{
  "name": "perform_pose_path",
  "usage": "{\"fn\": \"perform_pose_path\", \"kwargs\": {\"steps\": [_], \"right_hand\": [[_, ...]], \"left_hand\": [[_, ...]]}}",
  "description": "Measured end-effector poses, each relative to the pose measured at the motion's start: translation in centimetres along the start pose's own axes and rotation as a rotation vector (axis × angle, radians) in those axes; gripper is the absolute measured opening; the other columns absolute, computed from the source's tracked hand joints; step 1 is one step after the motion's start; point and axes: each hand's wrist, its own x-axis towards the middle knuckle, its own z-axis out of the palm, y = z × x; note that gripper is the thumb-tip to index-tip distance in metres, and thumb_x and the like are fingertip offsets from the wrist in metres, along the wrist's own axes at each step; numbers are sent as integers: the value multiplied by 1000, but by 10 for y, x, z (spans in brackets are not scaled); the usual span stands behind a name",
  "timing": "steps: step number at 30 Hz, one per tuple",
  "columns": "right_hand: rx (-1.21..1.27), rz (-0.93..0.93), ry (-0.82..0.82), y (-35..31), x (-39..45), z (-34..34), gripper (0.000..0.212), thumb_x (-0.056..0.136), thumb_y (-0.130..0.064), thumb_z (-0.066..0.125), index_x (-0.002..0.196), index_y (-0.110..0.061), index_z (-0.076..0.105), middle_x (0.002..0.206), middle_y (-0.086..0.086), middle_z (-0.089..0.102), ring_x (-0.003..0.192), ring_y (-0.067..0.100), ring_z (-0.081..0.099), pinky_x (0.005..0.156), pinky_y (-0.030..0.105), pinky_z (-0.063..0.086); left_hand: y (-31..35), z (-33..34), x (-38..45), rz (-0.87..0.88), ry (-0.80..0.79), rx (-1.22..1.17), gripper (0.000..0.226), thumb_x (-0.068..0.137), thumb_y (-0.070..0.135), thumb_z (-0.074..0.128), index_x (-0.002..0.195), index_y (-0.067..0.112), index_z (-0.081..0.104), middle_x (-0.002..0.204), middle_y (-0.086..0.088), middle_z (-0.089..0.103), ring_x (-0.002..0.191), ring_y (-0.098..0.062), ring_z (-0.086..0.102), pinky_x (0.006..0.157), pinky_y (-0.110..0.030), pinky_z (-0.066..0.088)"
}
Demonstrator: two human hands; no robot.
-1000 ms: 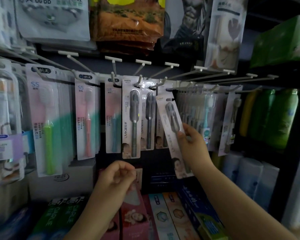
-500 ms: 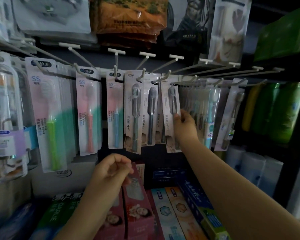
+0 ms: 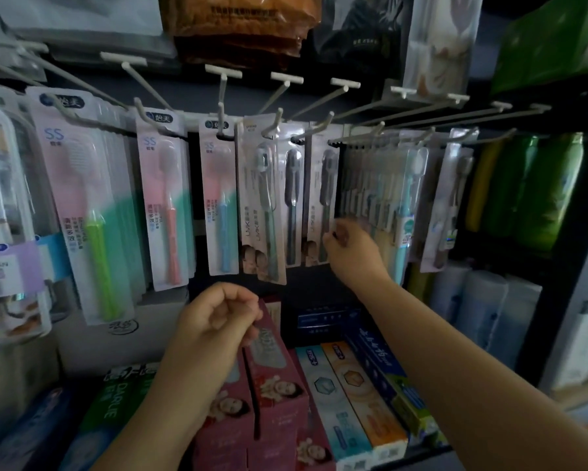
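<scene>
Toothbrush pack [image 3: 323, 205] with the dark brush hangs from its hook [image 3: 328, 119], and we place everything by it. Nearest us, below and left of the pack, our left hand [image 3: 217, 321] is curled shut on nothing, in front of a pink toothpaste box [image 3: 275, 362]. Farther in, our right hand [image 3: 350, 249] sits at the pack's lower right edge with its fingers curled; blur keeps us from telling whether they pinch it. Just left of the pack hang similar packs [image 3: 262, 198], and just right of it a dense row of toothbrushes [image 3: 370, 185].

Left hand [image 3: 217, 321] raised, fingers curled; right hand [image 3: 352, 254] outstretched, fingers seemingly pinched.
</scene>
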Motion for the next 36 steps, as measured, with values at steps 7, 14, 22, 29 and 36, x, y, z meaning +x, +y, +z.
{"fn": "perform_pose_path", "kwargs": {"steps": [7, 14, 22, 29, 36], "right_hand": [[196, -85, 136, 38, -131, -56, 28, 96, -27, 52, 122, -36, 52, 98, -14, 64, 93, 1, 62, 78, 17, 53], [137, 253, 411, 153, -287, -124, 25, 94, -11, 56, 104, -34, 62, 84, -3, 68, 74, 10, 63, 66, 20, 50], [14, 782, 404, 277, -475, -164, 28, 94, -8, 56, 101, -35, 59, 87, 4, 67, 76, 15, 66, 71, 32, 54], [24, 1152, 213, 362, -599, -157, 20, 97, -19, 54, 114, -28, 54, 98, -10, 61, 89, 9, 63, 65, 17, 48], [60, 1397, 100, 421, -657, -132, 18, 98, -21, 51, 116, -21, 54, 94, -5, 64, 83, 8, 64, 67, 22, 52]], "left_hand": [[2, 39, -46, 90, -305, -107, 15, 88, 9, 57, 77, 15, 65, 71, -1, 68, 59, -7, 61, 57, -12, 49], [-62, 104, -125, -114, -625, -107, 11, 88, 18, 62, 77, 19, 62, 73, 2, 67, 61, -9, 61, 61, -15, 50], [-186, 143, -249, -538, -702, 169, 12, 95, 13, 53, 85, 13, 59, 72, 0, 62, 59, -10, 56, 57, -23, 43], [-294, 161, -365, -834, -686, 347, 16, 96, 6, 50, 84, 12, 58, 76, -7, 60, 65, -18, 54, 64, -29, 47], [-367, 163, -428, -1021, -715, 479, 10, 97, 9, 51, 91, 9, 59, 83, -10, 61, 67, -18, 55, 63, -26, 46]]}}
